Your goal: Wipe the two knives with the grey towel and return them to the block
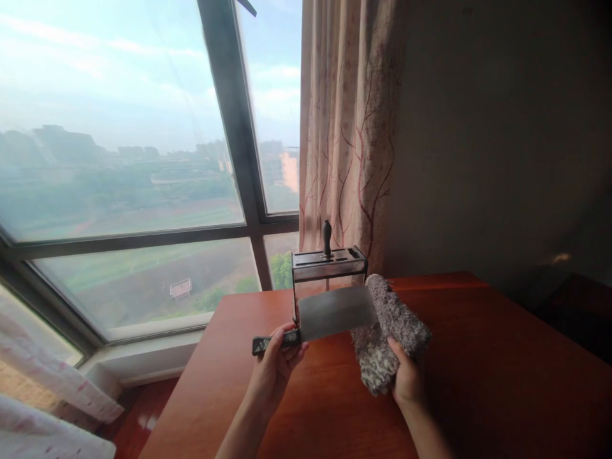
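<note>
A kitchen cleaver with a wide grey blade is held above the table, its black handle in my left hand. The fingers are closed round the handle close to the blade. My right hand grips a fluffy grey cleaning cloth, which hangs in folds. The cloth covers the far end of the blade, so the blade's tip is hidden. Just behind the blade stands a metal frame with a dark upright knob on top; its lower part is hidden by the cleaver.
The reddish-brown wooden table spreads under both hands. Beyond it are a large window with dark frames and a beige curtain with a branch pattern. A dark wall fills the right side. White curtain fabric hangs at the lower left.
</note>
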Demonstrator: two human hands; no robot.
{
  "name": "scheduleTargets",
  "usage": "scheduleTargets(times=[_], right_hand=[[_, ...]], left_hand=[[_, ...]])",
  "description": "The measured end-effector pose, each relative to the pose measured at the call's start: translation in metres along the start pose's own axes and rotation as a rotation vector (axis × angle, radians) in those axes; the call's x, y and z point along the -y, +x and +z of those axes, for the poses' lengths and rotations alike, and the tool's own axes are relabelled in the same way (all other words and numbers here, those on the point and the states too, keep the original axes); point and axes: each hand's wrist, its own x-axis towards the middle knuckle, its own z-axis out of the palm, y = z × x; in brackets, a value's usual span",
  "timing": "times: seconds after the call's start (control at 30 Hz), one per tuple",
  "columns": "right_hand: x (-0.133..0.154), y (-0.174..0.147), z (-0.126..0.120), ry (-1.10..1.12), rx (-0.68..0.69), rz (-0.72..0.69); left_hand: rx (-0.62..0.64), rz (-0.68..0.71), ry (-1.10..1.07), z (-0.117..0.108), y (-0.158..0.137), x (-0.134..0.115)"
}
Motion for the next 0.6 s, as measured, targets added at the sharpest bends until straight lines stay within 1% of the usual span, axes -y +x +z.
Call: scheduleTargets(times=[0.17, 0.27, 0.37, 0.47, 0.6], right_hand=[[-0.002, 0.001, -0.001, -0.08, 0.018, -0.072], [0.002, -0.002, 0.004, -0.06, 0.033, -0.042], [0.008, -0.005, 0.007, -0.04, 0.029, -0.013], [0.012, -0.006, 0.009, -0.057, 0.029, -0.009], [0.01, -0.007, 0.008, -0.071, 0.026, -0.011]], left_hand=[[0.004, 0.026, 0.095, -0.002, -0.001, -0.012], [0.054, -0.006, 0.165, -0.001, -0.004, -0.013], [0.092, -0.042, 0.169, 0.0, -0.006, -0.01], [0.07, -0.031, 0.142, 0.001, -0.006, -0.006], [0.03, -0.008, 0.102, 0.0, -0.003, -0.006]])
